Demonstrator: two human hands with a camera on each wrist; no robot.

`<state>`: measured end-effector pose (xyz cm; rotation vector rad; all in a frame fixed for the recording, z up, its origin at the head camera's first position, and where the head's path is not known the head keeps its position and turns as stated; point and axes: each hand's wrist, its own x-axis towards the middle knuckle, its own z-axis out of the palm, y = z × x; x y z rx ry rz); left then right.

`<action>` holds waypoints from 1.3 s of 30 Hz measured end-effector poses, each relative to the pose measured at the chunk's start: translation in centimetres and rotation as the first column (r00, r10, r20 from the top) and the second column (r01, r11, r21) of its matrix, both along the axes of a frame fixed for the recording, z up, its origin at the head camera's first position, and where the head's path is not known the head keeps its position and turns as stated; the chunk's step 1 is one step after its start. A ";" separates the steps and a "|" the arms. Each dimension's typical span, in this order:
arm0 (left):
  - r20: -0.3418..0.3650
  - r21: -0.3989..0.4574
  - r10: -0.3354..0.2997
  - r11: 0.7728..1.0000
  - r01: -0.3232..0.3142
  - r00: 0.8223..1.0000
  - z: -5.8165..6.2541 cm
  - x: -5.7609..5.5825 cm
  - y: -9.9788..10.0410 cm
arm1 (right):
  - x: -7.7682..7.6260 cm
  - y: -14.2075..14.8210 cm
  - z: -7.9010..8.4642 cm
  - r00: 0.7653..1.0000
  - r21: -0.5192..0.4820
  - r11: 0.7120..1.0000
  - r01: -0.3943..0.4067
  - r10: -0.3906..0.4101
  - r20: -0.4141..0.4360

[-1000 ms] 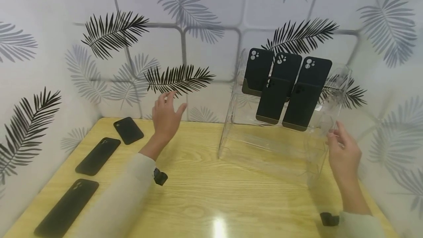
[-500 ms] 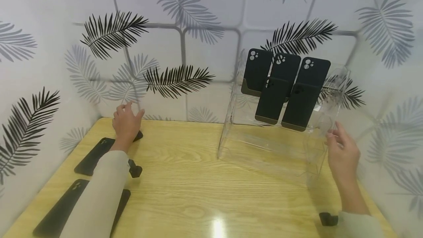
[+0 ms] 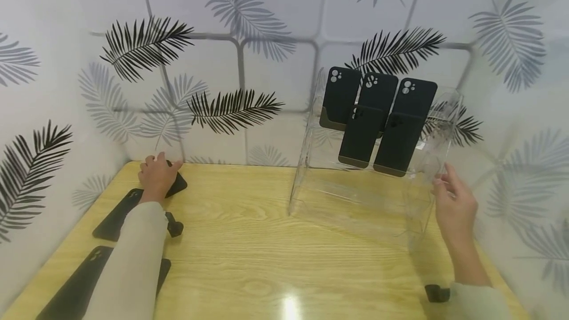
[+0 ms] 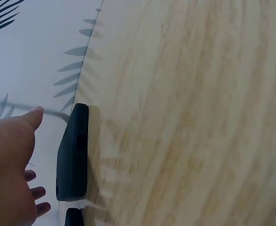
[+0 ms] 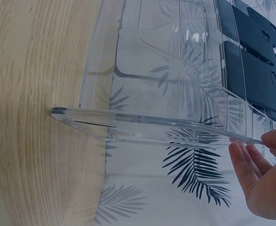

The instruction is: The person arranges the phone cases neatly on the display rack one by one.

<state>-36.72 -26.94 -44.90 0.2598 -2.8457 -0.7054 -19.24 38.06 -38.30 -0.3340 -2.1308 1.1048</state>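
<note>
At the back left of the table, my left hand (image 3: 155, 177) reaches over a black phone case (image 3: 177, 186). The left wrist view has its thumb and bent fingers spread beside that phone case (image 4: 73, 153), with a gap between. The hand covers part of the case in the head view. On the right, my right hand (image 3: 456, 207) pinches the side panel of a clear acrylic display stand (image 3: 351, 192). Its thumb lies on one face of the panel and its fingers (image 5: 245, 165) on the other. Several black phone cases (image 3: 397, 143) lean in the stand's upper tiers.
Two more phone cases, one in the middle (image 3: 116, 216) and one nearer me (image 3: 73, 285), lie along the table's left side. My left sleeve (image 3: 129, 260) crosses over a dark case corner (image 3: 163, 275). A leaf-patterned wall (image 3: 266, 127) rises behind the wooden table (image 3: 249, 241).
My left hand has moved left from beside the wall and come down over the back-left phone case. The right hand keeps its grip on the stand. The head view has shifted slightly.
</note>
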 end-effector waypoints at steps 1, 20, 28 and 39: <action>0.012 0.000 0.002 1.000 -0.002 1.000 0.0 0.0 0.0 | 0.0 0.0 0.0 1.000 -0.001 1.000 -0.001 0.001 -0.001; 0.174 -0.102 -0.037 0.993 0.055 0.984 -0.3 0.0 -0.4 | 0.2 -0.2 -0.2 1.000 -0.004 1.000 -0.009 0.009 -0.010; 0.242 -0.077 -0.098 0.990 0.120 0.965 -0.2 -0.4 0.0 | 0.3 -0.2 0.1 1.000 0.004 1.000 -0.018 0.018 -0.019; 0.200 -0.104 -0.125 0.984 0.148 0.972 -1.2 -0.6 0.4 | 0.2 -0.2 0.0 1.000 0.008 1.000 -0.024 0.024 -0.002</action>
